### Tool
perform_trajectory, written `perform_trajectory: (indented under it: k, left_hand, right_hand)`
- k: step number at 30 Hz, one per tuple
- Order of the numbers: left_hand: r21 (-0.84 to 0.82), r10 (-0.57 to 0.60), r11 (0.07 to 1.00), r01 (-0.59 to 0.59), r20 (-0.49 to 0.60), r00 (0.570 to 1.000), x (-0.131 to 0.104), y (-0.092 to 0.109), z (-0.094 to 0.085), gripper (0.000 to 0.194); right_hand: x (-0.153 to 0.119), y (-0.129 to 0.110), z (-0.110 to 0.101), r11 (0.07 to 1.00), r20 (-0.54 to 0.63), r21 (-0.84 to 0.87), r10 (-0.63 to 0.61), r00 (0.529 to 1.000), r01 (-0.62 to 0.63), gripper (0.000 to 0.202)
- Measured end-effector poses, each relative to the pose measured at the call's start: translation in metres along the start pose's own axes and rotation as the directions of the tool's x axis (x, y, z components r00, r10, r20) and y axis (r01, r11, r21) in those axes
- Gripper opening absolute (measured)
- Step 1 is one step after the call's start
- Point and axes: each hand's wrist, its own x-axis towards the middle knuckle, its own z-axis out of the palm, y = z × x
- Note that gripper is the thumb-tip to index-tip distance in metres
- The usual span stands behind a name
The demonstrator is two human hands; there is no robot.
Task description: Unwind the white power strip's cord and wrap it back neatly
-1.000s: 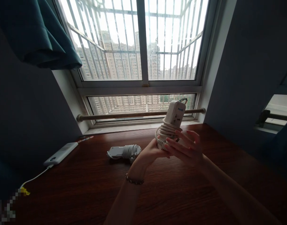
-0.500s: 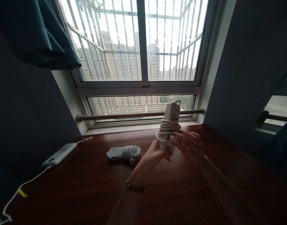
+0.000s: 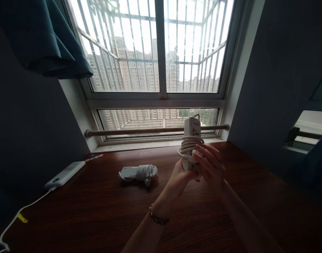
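A white power strip [image 3: 192, 125] stands nearly upright in the air above the brown table, with its white cord [image 3: 191, 143] wound round its middle. My left hand [image 3: 182, 176] is closed round the strip's lower end. From the right, my right hand [image 3: 211, 164] has its fingers closed on the plug end of the cord, against the strip's side. A second white power strip [image 3: 129, 172], also wrapped in its cord, lies on the table to the left of my hands.
A white power bank [image 3: 66, 174] with a cable lies at the table's left. A yellow tag [image 3: 22, 218] is on the cable. Behind the table [image 3: 103, 211] are a rail [image 3: 139, 131] and a barred window. A blue curtain [image 3: 55, 45] hangs at upper left.
My left hand has shifted a little to the right, and the held strip has turned more upright. My right hand's fingers have closed in on the plug end of the cord.
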Motion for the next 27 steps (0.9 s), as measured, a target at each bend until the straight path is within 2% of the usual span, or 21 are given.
perform_trajectory:
  k: [3, 7, 11, 15, 19, 22, 27]
  left_hand:
    - [-0.069, 0.013, 0.998, -0.013, 0.012, 1.0, 0.002, -0.003, 0.002, 0.035]
    - [-0.004, 0.036, 0.999, -0.036, -0.017, 0.999, 0.006, -0.001, -0.004, 0.033]
    - [0.069, -0.02, 0.998, 0.015, 0.079, 0.997, 0.007, 0.005, -0.016, 0.045]
    - [0.029, 0.135, 0.99, -0.139, 0.119, 0.984, 0.01, -0.001, -0.018, 0.038]
    - [-0.142, 0.248, 0.962, -0.234, 0.088, 0.965, 0.009, -0.011, -0.006, 0.046]
    - [-0.231, 0.253, 0.945, -0.23, 0.077, 0.964, 0.006, -0.01, -0.004, 0.05]
    - [-0.173, 0.121, 0.982, -0.077, 0.258, 0.959, 0.0, 0.004, -0.02, 0.038]
  right_hand:
    - [-0.004, -0.005, 0.002, 0.999, 0.078, 0.052, -0.016, 0.997, 0.012, 0.038]
    - [-0.004, -0.004, 0.001, 0.998, 0.105, 0.057, -0.023, 0.994, 0.017, 0.035]
    - [0.001, -0.002, -0.006, 0.995, 0.119, 0.063, 0.064, 0.991, -0.072, 0.034]
    - [-0.004, -0.011, -0.003, 0.986, 0.009, -0.04, 0.164, 0.986, -0.164, 0.042]
    - [-0.008, -0.03, 0.003, 0.968, -0.093, 0.008, 0.25, 0.964, -0.251, 0.045]
    - [0.0, -0.032, 0.003, 0.983, -0.106, 0.026, 0.182, 0.978, -0.18, 0.037]
    - [0.013, -0.014, -0.004, 0.997, -0.138, 0.032, 0.076, 0.987, -0.072, 0.02]
